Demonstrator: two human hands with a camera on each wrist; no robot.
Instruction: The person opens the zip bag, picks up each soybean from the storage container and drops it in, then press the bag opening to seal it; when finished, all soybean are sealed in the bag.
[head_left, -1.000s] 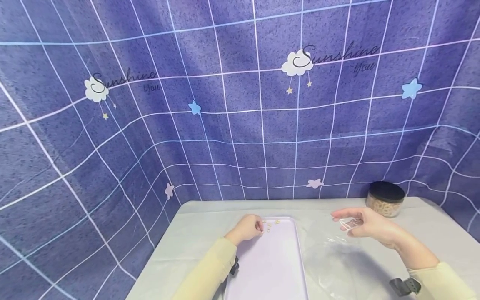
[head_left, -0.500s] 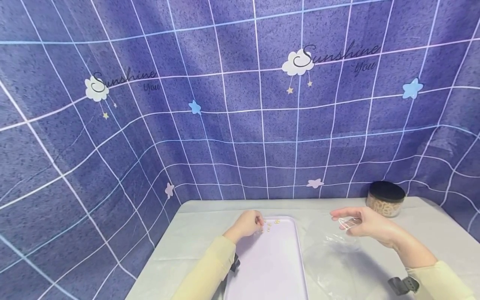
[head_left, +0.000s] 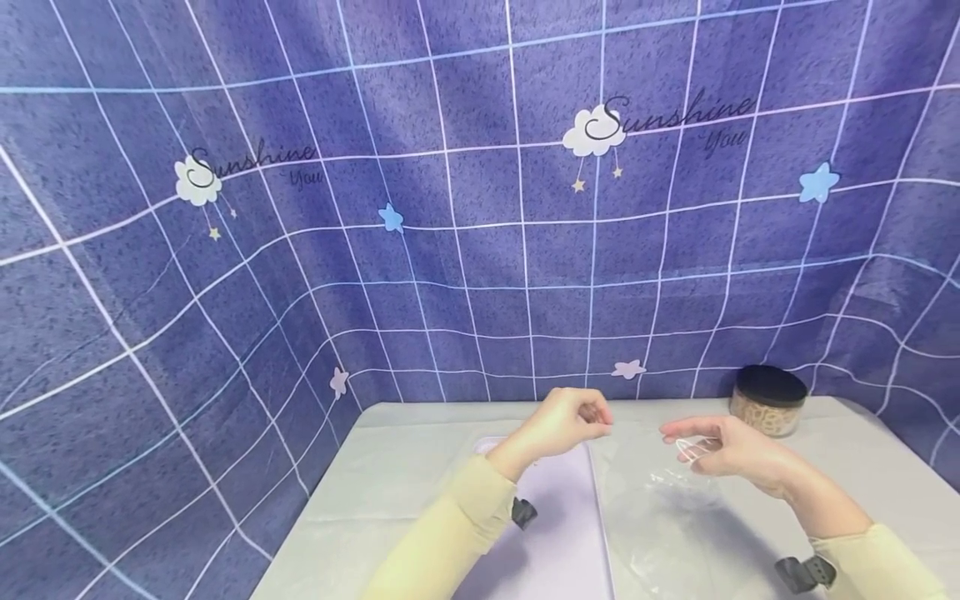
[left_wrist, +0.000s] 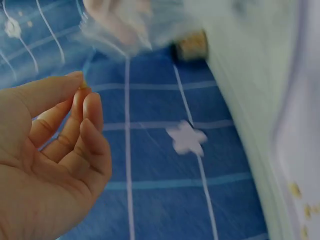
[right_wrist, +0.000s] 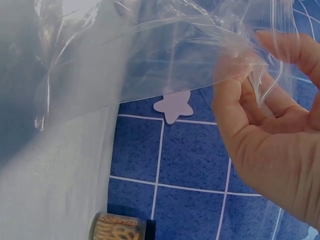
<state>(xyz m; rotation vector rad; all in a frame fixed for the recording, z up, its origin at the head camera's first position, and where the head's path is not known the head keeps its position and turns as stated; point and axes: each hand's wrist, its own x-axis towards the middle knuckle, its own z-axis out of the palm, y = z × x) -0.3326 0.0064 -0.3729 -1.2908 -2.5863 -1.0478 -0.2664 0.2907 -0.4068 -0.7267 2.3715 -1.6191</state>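
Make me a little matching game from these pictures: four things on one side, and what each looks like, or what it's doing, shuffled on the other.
Things:
1. Jar
2. Tray
3. Left hand
4. Bag

Descriptions:
A. Pale purple, lying on the table
B. Clear and thin, held by the right hand
C. Black-topped, standing near the back edge
D. Pinching a tiny yellow piece

Right pairs: 1-C, 2-A, 3-D, 4-B

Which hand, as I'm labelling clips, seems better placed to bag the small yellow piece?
Probably the left hand: it pinches the yellow piece, while the right hand holds the clear bag.
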